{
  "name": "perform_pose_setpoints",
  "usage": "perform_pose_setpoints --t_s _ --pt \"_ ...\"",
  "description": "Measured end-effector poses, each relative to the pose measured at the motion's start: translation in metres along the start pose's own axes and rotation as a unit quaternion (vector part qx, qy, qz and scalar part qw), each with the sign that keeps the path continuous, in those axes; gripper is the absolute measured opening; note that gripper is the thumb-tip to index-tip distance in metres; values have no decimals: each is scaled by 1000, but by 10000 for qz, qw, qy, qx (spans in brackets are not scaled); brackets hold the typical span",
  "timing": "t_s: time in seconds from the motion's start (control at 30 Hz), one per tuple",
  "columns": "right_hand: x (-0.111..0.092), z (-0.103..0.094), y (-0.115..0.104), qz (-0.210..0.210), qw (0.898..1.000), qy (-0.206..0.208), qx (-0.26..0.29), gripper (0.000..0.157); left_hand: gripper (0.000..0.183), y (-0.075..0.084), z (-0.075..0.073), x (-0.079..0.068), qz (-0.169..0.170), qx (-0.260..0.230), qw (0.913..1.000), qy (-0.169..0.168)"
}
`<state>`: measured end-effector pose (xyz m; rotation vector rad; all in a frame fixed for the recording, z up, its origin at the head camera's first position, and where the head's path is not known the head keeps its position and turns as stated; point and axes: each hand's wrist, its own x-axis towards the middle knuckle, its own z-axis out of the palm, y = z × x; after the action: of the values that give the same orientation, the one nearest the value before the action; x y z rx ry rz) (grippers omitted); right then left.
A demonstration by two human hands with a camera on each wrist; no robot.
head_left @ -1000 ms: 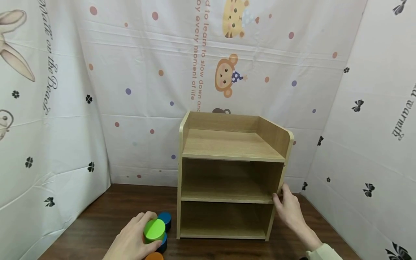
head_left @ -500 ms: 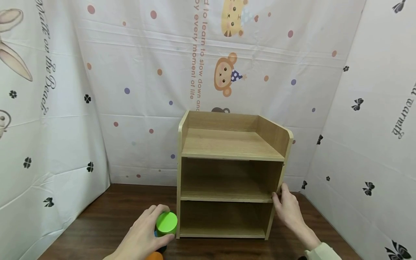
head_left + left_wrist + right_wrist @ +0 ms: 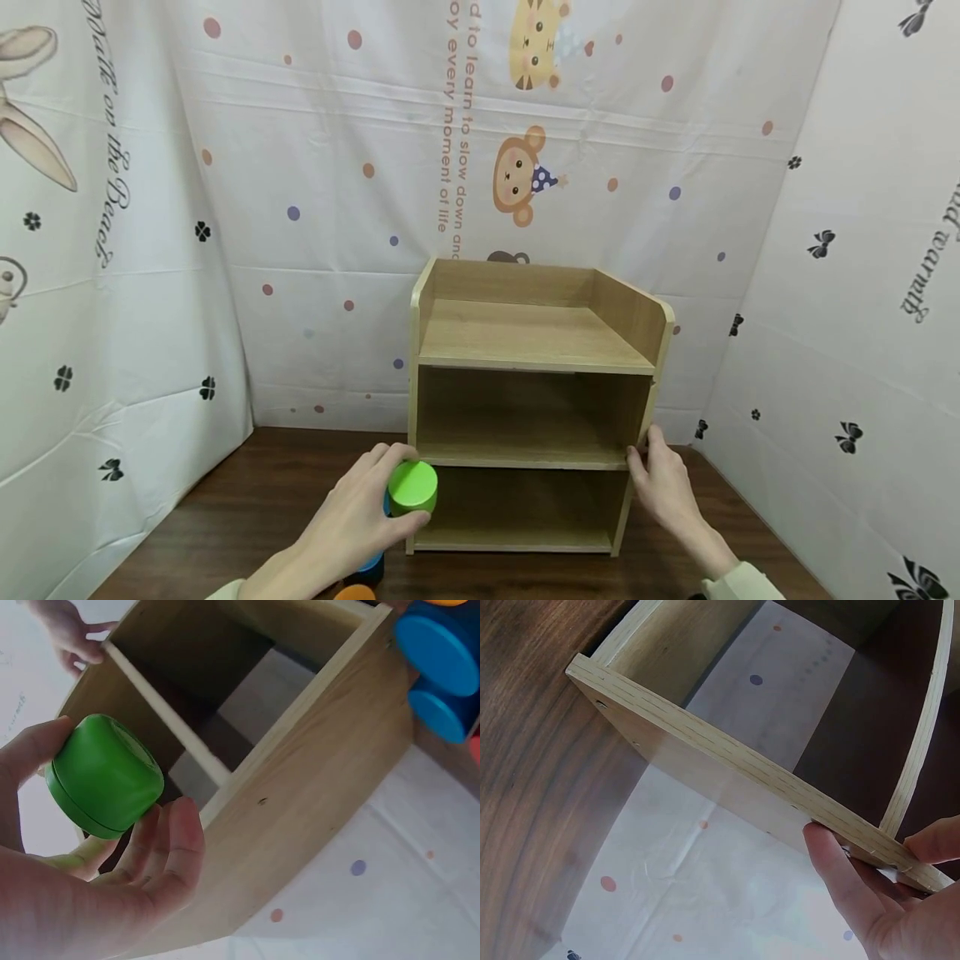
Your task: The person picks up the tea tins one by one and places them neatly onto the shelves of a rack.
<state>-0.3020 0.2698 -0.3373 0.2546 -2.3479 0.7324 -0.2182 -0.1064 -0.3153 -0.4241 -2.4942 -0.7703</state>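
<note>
Between thumb and fingers, my left hand (image 3: 352, 517) holds a small green round lidded jar (image 3: 412, 490). The jar (image 3: 105, 776) hangs above the table, in front of the left edge of a light wooden shelf unit (image 3: 528, 329). In the left wrist view, the curled fingers of my left hand (image 3: 97, 885) go around its sides. My right hand (image 3: 666, 483) pinches the unit's right side panel near the middle board. In the right wrist view, the thumb of my right hand (image 3: 892, 915) lies on one face of the panel and the fingers on the other.
Blue round containers (image 3: 439, 660) stand left of the shelf unit, partly behind my left hand in the head view. An orange round piece (image 3: 355, 592) is cut off by the bottom edge. Dark wooden table (image 3: 285, 475) lies beneath, with printed cloth (image 3: 315, 250) behind and beside it.
My left hand has lifted the green jar away from the blue containers and moved it right and up, to the shelf unit's left edge. The right hand stays on the panel.
</note>
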Motion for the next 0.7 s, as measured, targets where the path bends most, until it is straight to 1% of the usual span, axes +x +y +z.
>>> perform_pose_setpoints --t_s 0.23,0.47,0.7 --pt "-1 0 0 8 10000 5 -26 15 49 16 -9 14 169 -65 9998 107" --pt "-1 0 0 56 10000 -32 -12 14 48 33 -20 29 488 -162 9987 30" --pt "0 1 1 36 10000 -1 -36 15 46 48 -29 46 720 -328 9969 -12"
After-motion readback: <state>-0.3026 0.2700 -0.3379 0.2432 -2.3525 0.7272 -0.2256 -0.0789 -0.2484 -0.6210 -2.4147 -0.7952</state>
